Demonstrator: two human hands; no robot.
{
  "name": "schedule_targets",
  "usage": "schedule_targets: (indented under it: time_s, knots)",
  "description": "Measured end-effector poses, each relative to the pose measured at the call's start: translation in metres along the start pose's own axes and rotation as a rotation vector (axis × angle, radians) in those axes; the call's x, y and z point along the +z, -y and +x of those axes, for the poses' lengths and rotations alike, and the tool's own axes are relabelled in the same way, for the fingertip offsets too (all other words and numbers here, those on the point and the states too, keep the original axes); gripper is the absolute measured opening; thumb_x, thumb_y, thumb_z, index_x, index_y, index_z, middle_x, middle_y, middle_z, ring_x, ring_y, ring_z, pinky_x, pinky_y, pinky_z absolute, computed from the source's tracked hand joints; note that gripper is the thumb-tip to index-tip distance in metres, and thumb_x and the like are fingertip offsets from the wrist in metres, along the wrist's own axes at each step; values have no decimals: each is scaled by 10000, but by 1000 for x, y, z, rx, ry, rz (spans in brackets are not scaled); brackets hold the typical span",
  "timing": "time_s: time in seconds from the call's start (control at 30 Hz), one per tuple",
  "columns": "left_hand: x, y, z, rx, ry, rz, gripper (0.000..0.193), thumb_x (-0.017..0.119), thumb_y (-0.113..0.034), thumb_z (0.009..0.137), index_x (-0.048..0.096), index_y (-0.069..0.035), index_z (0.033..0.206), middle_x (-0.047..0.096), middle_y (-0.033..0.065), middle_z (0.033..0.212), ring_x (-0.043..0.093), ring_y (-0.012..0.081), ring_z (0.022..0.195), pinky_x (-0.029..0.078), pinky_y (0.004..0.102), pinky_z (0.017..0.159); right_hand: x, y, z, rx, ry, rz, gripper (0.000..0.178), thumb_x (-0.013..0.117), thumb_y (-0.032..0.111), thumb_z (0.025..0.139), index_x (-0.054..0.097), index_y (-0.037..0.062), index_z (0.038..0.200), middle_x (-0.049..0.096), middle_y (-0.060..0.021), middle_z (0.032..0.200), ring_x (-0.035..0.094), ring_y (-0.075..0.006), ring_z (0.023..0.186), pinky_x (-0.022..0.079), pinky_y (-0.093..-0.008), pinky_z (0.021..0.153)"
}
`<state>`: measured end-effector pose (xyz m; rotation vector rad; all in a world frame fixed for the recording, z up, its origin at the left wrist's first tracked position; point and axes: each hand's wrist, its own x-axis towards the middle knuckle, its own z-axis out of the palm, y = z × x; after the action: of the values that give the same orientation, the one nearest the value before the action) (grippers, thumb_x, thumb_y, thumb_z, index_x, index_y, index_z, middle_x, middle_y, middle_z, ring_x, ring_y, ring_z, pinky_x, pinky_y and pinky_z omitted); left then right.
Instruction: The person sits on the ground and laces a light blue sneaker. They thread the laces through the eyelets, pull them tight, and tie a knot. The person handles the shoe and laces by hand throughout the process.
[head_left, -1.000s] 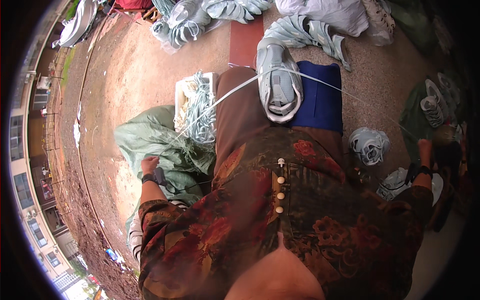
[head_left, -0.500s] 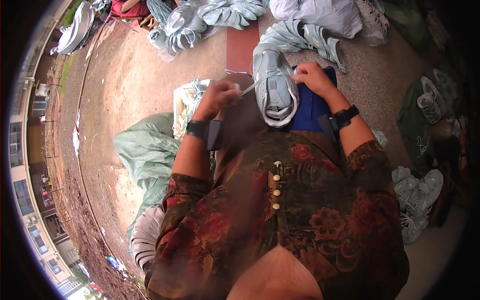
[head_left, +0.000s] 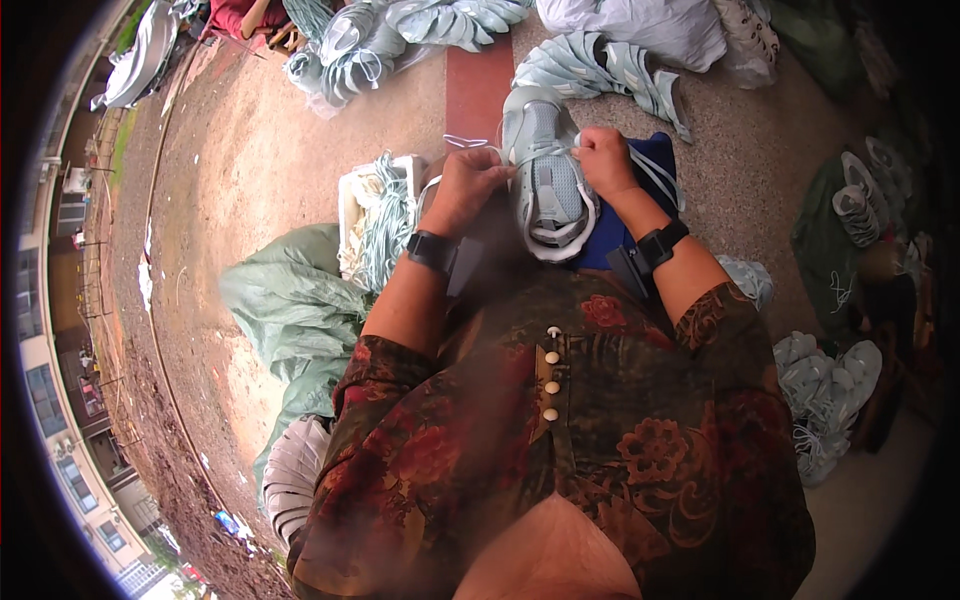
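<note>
A pale grey-blue sneaker upper (head_left: 556, 190) lies across my lap, its heel opening toward me and its toe pointing away. A light shoelace (head_left: 660, 178) runs across it, with loose ends trailing to both sides. At the shoe's left edge my left hand (head_left: 470, 184) is closed, pinching the lace. My right hand (head_left: 604, 162) pinches the lace at the right edge of the shoe. Beneath the shoe a dark blue pad (head_left: 610, 235) covers part of my right thigh.
To my left stands a white box (head_left: 412, 172) filled with laces, beside a green sack (head_left: 290, 285). Ahead, a curved row of shoe uppers (head_left: 590, 65) lies on the ground, near a white bag (head_left: 640, 28). Bundled shoes (head_left: 825, 385) lie to the right.
Both hands have come closer to the shoe, my left moving right and my right slightly left. The taut lace end on the left is drawn in, and a loose end now hangs at the right.
</note>
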<state>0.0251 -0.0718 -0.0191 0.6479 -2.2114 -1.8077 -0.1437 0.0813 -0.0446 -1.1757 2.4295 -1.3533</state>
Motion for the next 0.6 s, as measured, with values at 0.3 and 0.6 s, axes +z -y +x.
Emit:
schedule_targets:
  time_s: [0.3, 0.6]
  knots:
    - [11, -5, -4, -200, 82, -125, 135, 649, -80, 788, 582, -33, 680, 551, -20, 618, 499, 52, 529, 410, 195, 494, 6, 2, 9, 116, -7, -21, 196, 696, 95, 653, 531, 13, 586, 546, -156, 560, 525, -331, 528, 409, -381, 517]
    - [30, 16, 25, 67, -303, -95, 150, 659, -59, 786, 578, -45, 660, 549, -29, 625, 468, 36, 548, 371, 200, 484, -2, 30, -28, -188, 89, -433, 152, 569, 87, 727, 575, 5, 855, 579, -217, 815, 570, -383, 770, 469, -453, 694]
